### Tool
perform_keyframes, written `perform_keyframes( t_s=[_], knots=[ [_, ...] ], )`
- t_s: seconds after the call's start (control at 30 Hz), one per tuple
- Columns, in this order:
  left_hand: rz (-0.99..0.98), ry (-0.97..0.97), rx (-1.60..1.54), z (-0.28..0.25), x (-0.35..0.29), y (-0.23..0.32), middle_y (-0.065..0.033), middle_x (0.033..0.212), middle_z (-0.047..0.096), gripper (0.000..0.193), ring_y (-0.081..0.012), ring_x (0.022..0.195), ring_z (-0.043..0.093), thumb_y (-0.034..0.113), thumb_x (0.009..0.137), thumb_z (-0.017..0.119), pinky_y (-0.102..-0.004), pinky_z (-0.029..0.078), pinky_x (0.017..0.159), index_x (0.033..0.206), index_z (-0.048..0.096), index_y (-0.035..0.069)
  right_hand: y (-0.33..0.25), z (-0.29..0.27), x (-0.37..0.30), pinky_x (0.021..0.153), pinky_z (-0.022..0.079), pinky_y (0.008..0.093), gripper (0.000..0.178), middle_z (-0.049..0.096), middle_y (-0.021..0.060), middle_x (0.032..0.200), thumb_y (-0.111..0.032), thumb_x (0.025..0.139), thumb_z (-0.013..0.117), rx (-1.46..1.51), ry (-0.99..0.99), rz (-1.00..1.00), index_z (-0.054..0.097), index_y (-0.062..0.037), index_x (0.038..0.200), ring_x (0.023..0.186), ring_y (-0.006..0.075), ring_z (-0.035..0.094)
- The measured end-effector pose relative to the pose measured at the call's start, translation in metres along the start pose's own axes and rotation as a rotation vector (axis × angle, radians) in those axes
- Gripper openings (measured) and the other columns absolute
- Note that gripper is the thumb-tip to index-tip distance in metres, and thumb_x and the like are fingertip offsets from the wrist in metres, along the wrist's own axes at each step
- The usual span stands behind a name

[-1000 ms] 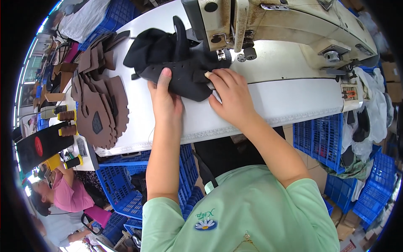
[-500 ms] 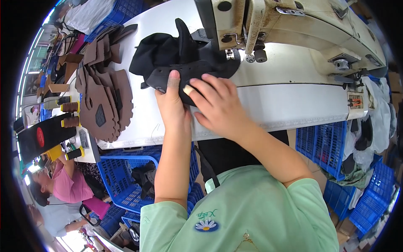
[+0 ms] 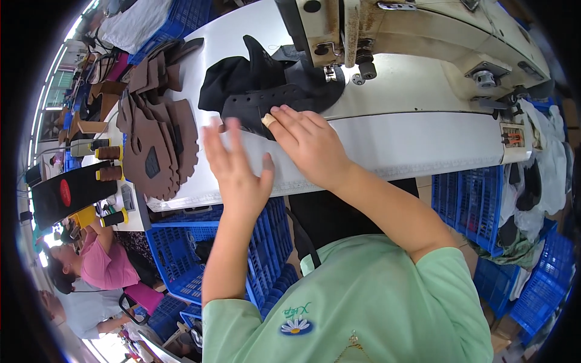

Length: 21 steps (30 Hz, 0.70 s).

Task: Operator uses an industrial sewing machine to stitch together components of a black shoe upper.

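A black fabric shoe-upper piece [image 3: 266, 91] lies on the white table [image 3: 399, 145] under the needle of a cream sewing machine [image 3: 417, 30]. My right hand [image 3: 305, 142] rests flat on the piece's near edge, fingers spread, a plaster on one fingertip. My left hand [image 3: 236, 172] hovers open over the table's front edge, just left of the right hand, holding nothing and lifted off the fabric.
A fanned stack of brown cut pieces [image 3: 157, 142] lies on the table to the left, with thread spools [image 3: 109, 163] beyond. Blue plastic crates [image 3: 181, 254] stand below the table on both sides. Another person in pink [image 3: 103, 266] sits at lower left.
My left hand has come off the black piece and drawn back toward the table's front edge with fingers spread. My right hand stays pressed on the piece, which has shifted slightly.
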<state>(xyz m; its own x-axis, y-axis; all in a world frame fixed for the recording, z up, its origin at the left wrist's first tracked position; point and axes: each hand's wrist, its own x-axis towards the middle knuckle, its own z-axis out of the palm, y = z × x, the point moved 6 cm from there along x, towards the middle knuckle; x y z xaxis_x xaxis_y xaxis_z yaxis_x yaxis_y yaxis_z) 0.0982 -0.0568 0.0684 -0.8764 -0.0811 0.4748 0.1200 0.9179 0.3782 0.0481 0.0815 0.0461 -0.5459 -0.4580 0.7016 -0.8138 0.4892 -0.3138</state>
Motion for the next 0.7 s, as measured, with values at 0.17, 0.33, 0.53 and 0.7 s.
perform_keyframes(
  t_s=[0.17, 0.33, 0.53, 0.7],
  knots=[
    [0.635, -0.168, 0.252, 0.022, 0.028, 0.02, -0.0072, 0.148, 0.051, 0.062, -0.0249, 0.138, 0.045, 0.013, 0.076, 0.071, -0.0454, 0.028, 0.116, 0.136, 0.054, 0.011, 0.002, 0.003, -0.008, 0.098, 0.045, 0.0383, 0.033, 0.066, 0.0138, 0.119, -0.014, 0.082, 0.06, -0.026, 0.008, -0.042, 0.065, -0.0023, 0.112, 0.115, 0.0261, 0.062],
    [0.794, -0.071, 0.221, 0.041, 0.045, 0.012, -0.0094, 0.13, 0.065, 0.046, -0.0233, 0.125, 0.058, 0.012, 0.082, 0.06, -0.0402, 0.039, 0.11, 0.128, 0.059, 0.011, 0.002, 0.001, -0.009, 0.096, 0.045, 0.0368, 0.031, 0.068, 0.0095, 0.113, -0.015, 0.081, 0.06, -0.049, 0.043, -0.035, 0.065, -0.0039, 0.11, 0.11, 0.0244, 0.063],
    [0.785, -0.092, 0.181, 0.046, 0.047, 0.012, -0.0084, 0.127, 0.066, 0.044, -0.0222, 0.122, 0.06, 0.013, 0.08, 0.061, -0.0375, 0.044, 0.105, 0.124, 0.061, 0.007, 0.006, -0.003, -0.013, 0.096, 0.043, 0.0379, 0.029, 0.067, 0.0055, 0.113, -0.011, 0.079, 0.064, -0.001, 0.078, -0.006, 0.067, -0.0082, 0.107, 0.114, 0.0222, 0.059],
    [0.791, -0.222, 0.258, 0.047, 0.045, 0.012, -0.0103, 0.127, 0.065, 0.049, -0.0243, 0.12, 0.061, 0.012, 0.075, 0.063, -0.0385, 0.044, 0.104, 0.124, 0.06, 0.004, 0.016, -0.021, -0.025, 0.1, 0.041, 0.0453, 0.032, 0.062, 0.0057, 0.115, -0.017, 0.072, 0.072, 0.008, -0.005, 0.11, 0.067, -0.0105, 0.103, 0.122, 0.0258, 0.053]
  ],
)
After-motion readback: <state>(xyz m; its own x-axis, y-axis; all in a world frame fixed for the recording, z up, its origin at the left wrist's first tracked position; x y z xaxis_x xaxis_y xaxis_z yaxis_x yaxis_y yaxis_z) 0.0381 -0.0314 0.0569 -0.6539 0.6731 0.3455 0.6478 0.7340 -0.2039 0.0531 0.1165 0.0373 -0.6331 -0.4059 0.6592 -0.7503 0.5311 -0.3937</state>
